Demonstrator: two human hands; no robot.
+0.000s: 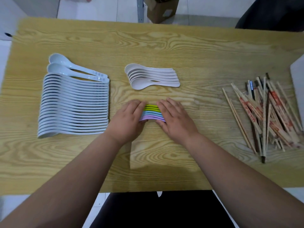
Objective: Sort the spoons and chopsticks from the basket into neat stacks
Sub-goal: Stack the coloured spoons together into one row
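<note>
A row of coloured spoons, green, blue and purple, lies in the middle of the wooden table. My left hand covers its left end and my right hand its right end, both with fingers laid flat against the spoons. A long row of white spoons lies at the left, with two more white spoons on its far end. A small stack of pale pink spoons sits behind my hands. A loose pile of chopsticks lies at the right.
A cardboard box stands on the floor beyond the table's far edge. A white object pokes in at the right edge. My dark-clothed lap is at the near edge.
</note>
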